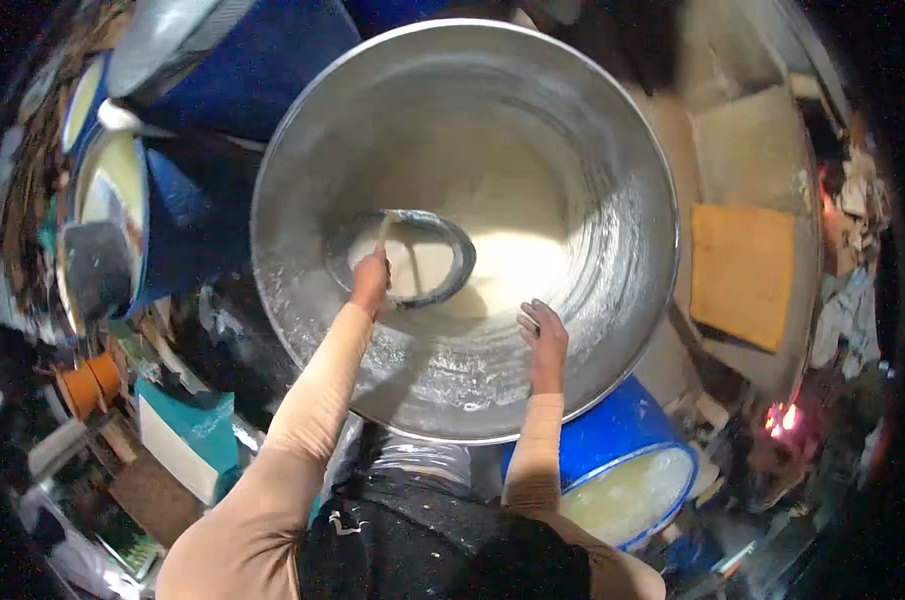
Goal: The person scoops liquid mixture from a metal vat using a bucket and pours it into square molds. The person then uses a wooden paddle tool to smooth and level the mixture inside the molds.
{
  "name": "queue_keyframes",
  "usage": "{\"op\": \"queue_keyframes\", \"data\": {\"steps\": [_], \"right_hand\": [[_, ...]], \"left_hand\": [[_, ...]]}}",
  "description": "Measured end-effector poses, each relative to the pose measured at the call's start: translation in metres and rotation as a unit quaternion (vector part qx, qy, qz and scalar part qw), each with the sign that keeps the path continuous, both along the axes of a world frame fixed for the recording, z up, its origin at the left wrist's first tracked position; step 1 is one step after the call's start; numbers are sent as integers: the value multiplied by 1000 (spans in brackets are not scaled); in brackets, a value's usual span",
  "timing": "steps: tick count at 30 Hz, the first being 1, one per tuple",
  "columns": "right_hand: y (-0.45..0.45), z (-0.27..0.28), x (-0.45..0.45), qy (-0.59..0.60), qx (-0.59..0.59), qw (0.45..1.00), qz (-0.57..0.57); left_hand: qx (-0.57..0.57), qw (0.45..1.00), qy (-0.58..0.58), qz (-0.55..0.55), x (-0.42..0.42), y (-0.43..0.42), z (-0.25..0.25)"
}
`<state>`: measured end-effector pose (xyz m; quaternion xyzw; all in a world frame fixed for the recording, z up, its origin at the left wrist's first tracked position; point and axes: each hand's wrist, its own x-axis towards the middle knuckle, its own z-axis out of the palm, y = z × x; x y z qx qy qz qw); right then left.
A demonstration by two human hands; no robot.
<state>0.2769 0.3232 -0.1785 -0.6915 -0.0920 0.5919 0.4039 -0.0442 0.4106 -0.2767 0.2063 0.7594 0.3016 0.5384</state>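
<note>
A large metal vat (302,120) with a round rim stands in front of me, with pale, milky liquid (517,260) at its bottom. My left hand (371,280) is closed around a pale stick-like handle (385,232) that runs across the mouth of a dark-rimmed bucket (462,265). The bucket is inside the vat, with pale liquid in it. My right hand (544,335) is over the vat's near right part, its fingers slightly bent and apart with nothing in them. Whether it touches the vat wall I cannot tell.
A blue drum (612,420) of pale, frothy liquid stands at the vat's near right. More blue drums (187,215) are at the left, beside orange pots (87,385) and a teal box (197,430). An orange-yellow board (742,275) lies right, near a glowing fire (782,418).
</note>
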Motion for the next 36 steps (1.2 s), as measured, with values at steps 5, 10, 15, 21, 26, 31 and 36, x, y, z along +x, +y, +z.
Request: {"op": "queue_keyframes", "data": {"steps": [5, 10, 15, 21, 26, 31, 36], "right_hand": [[8, 34, -2, -67, 41, 993, 86], [31, 94, -31, -72, 113, 943, 303], [42, 205, -83, -200, 289, 827, 439], [70, 317, -76, -197, 419, 751, 471], [147, 406, -88, -40, 392, 699, 597], [124, 445, -153, 66, 423, 556, 713], [8, 471, -171, 223, 377, 428, 791]], "left_hand": [[49, 998, -14, -27, -17, -30, 183], [484, 827, 190, -214, -54, -73, 293], [550, 829, 22, -94, -55, -130, 422], [675, 730, 100, -7, -33, -160, 536], [649, 749, 116, 61, 17, -158, 659], [649, 728, 196, 104, 71, -234, 737], [552, 748, 221, 294, 164, -356, 789]]}}
